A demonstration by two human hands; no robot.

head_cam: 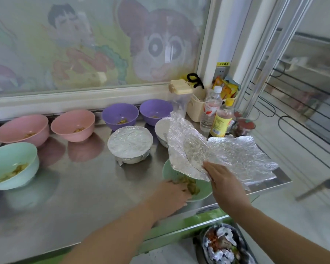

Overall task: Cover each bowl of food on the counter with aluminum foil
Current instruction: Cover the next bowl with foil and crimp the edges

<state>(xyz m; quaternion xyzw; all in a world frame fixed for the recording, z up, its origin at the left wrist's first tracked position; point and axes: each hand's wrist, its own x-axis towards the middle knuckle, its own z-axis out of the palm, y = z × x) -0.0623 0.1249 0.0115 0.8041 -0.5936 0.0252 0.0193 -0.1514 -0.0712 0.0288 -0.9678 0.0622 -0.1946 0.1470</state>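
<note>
My right hand [225,183] grips a crumpled sheet of aluminum foil [223,157] by its near edge, above a green bowl of food [200,189] at the counter's front right. My left hand [171,195] rests against that bowl's near-left rim. Two bowls wear foil: one in the middle [130,146] and one behind the sheet [162,128], partly hidden. Uncovered bowls with food: two pink [23,129] [72,124], two purple [120,116] [155,111], and a light green one [11,164] at the far left.
The steel counter [80,187] ends just right of the foil. Bottles [211,109] [222,119], a beige container [194,107] and red-lidded jars [245,126] crowd the back right corner. A bin with foil scraps [225,244] sits below the counter's front edge.
</note>
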